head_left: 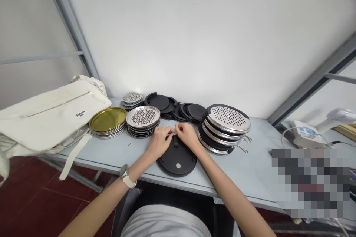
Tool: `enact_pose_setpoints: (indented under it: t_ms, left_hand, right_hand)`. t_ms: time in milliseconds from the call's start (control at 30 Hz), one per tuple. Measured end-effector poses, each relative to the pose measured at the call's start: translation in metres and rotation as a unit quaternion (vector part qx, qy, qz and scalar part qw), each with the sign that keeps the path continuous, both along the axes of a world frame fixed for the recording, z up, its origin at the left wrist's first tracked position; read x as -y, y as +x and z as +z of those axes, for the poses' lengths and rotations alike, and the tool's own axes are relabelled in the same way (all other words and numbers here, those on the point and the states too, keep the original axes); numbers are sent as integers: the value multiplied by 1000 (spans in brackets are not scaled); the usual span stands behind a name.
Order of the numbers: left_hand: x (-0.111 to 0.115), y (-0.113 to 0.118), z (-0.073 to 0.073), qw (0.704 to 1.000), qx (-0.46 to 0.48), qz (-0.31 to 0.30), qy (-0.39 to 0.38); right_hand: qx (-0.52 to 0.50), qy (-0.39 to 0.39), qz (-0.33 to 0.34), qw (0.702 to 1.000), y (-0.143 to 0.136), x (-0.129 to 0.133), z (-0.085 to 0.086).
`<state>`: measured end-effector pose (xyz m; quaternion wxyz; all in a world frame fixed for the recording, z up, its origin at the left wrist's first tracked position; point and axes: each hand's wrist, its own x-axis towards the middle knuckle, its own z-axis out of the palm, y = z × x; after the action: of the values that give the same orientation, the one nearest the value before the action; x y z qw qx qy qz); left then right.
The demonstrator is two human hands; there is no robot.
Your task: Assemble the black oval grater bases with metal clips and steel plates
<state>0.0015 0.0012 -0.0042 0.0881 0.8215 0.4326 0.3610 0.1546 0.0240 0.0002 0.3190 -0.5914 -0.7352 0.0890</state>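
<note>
A round black disc point(180, 155) lies on the table close to its front edge, with a pale round spot and a short black tab point(175, 142) near its far rim. Over that far rim my left hand point(161, 137) and my right hand point(187, 135) meet, fingers pinched together. Between the fingertips is something small, mostly hidden, so its kind does not show. To the right stands a stack of perforated metal plates point(229, 118) with black rims; wire clips point(243, 149) stick out from its side. Left of my hands is a stack of metal grater plates point(143, 116).
Gold-coloured round lids point(108, 120) are stacked at the left, beside a white bag point(50, 113) whose strap hangs over the edge. Black round parts point(157, 102) and smaller grater discs point(131, 97) lie along the wall. A white device point(308, 135) with a cable is far right.
</note>
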Motion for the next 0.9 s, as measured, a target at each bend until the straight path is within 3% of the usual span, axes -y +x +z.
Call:
enact_pose_setpoints:
  t_ms: [900]
  left_hand:
    - [1, 0, 0, 1000, 19, -6, -4]
  right_hand:
    - [21, 10, 28, 999, -1, -3, -5]
